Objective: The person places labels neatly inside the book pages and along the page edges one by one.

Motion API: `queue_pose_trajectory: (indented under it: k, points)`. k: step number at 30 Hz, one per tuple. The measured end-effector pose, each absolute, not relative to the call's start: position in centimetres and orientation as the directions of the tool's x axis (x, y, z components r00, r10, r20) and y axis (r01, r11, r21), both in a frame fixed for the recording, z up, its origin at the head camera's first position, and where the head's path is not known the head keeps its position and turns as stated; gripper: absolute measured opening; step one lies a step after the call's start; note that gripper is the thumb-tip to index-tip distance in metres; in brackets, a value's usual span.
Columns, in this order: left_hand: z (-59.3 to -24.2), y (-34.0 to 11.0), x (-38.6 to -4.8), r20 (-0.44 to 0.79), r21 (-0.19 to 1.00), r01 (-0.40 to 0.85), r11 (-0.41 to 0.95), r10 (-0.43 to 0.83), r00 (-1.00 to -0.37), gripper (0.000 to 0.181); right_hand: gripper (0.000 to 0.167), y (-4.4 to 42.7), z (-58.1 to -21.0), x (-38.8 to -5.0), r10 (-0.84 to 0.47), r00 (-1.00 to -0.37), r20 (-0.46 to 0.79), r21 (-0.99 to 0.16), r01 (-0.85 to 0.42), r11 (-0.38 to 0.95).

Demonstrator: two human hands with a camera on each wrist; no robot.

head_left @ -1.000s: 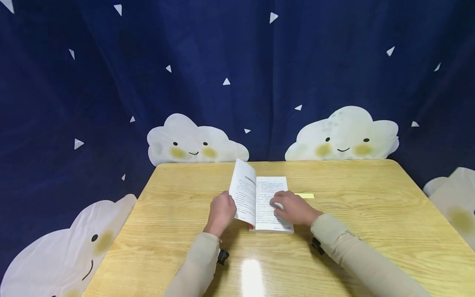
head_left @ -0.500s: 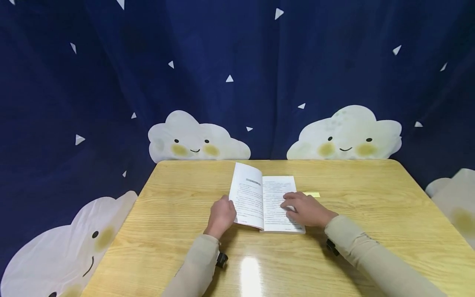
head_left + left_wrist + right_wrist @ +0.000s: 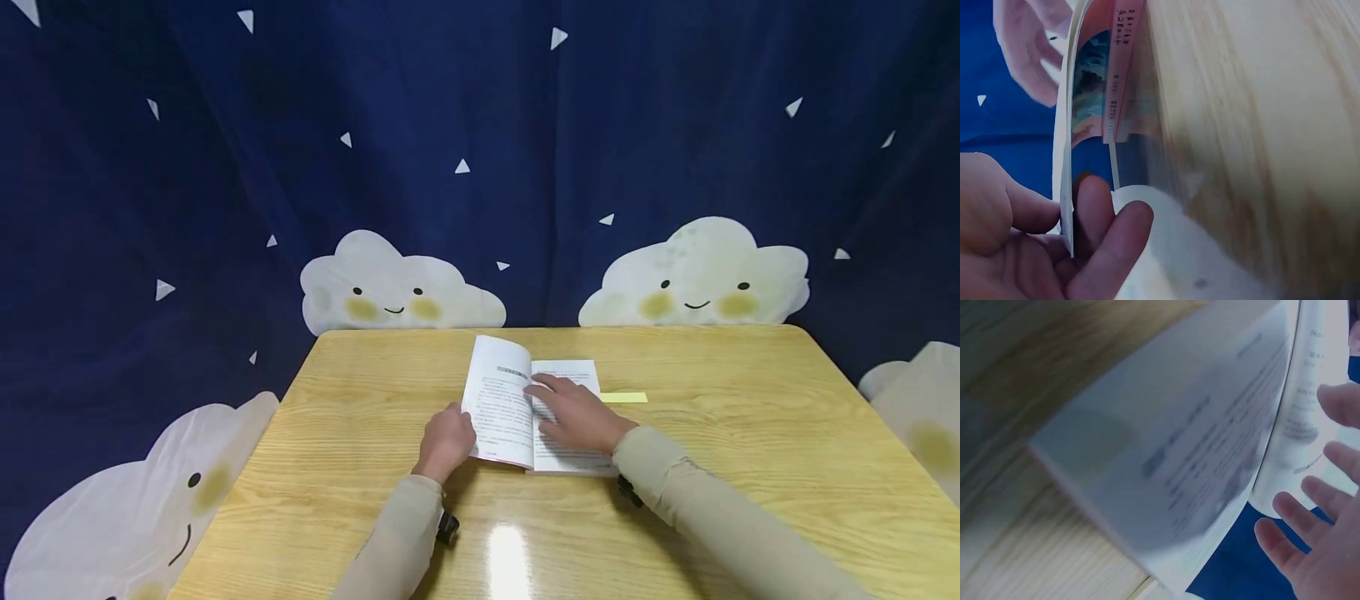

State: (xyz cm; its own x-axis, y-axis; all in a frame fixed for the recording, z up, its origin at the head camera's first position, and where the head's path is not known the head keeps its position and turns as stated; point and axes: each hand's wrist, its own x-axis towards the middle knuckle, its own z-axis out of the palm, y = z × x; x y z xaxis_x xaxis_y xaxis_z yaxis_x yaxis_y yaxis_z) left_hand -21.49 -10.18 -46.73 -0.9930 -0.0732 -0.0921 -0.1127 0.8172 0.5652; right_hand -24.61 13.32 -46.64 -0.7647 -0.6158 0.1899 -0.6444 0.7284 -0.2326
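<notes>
- The book point(image 3: 501, 408) is lying open on the tabletop point(image 3: 360, 392), near the middle, with its right-hand part resting down and its left-hand part standing tilted up.
- The left hand point(image 3: 446, 440) is pinching the outer edge of that raised part, thumb on the printed side and fingers curling behind the cover.
- The right hand point(image 3: 579, 414) is reaching over the right-hand page, fingers spreading loosely and gripping nothing, the tips pointing toward the fold; whether they are touching paper, I cannot tell.
- In the left wrist view, a pink spine point(image 3: 1124, 69) with dark lettering is showing below the bent cover.
- A yellow strip point(image 3: 625, 397) is lying just beside the book's right edge.
- Beige sleeves point(image 3: 405, 517) are covering both forearms.
- Beyond the tabletop, a dark blue curtain point(image 3: 420, 75) is hanging, its smiling white clouds point(image 3: 397, 287) showing above the far edge.
</notes>
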Motion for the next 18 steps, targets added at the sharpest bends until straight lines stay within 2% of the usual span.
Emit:
queue_pose_trajectory:
  k: [6,10,13,15,18]
  points:
    - [-47.0,-10.2,-21.4,-0.064,0.543,-0.125,0.831,-0.108,-0.992,0.032,0.055,12.4,-46.7,-24.7,-0.625,-0.775,0.091,-0.265,-0.624,0.735]
    - [-46.9,-10.2,-20.9,0.065,0.481,-0.049,0.876,-0.091,-0.994,0.035,0.056,12.0,-46.6,-24.7,-0.630,-0.773,0.077,-0.270,-0.625,0.733]
    - [-46.8,-10.2,-20.5,0.229,0.360,0.109,0.926,0.025,-0.973,0.036,0.056,11.8,-46.5,-24.8,-0.632,-0.771,0.072,-0.267,-0.626,0.733]
    - [-46.7,-10.0,-20.2,0.318,0.254,0.226,0.940,0.140,-0.938,0.035,0.056,11.8,-46.6,-24.8,-0.632,-0.773,0.064,-0.260,-0.624,0.737]
    - [-46.7,-9.7,-19.8,0.378,0.115,0.364,0.924,0.298,-0.877,0.031,0.056,11.7,-46.6,-24.9,-0.628,-0.776,0.052,-0.262,-0.618,0.741]
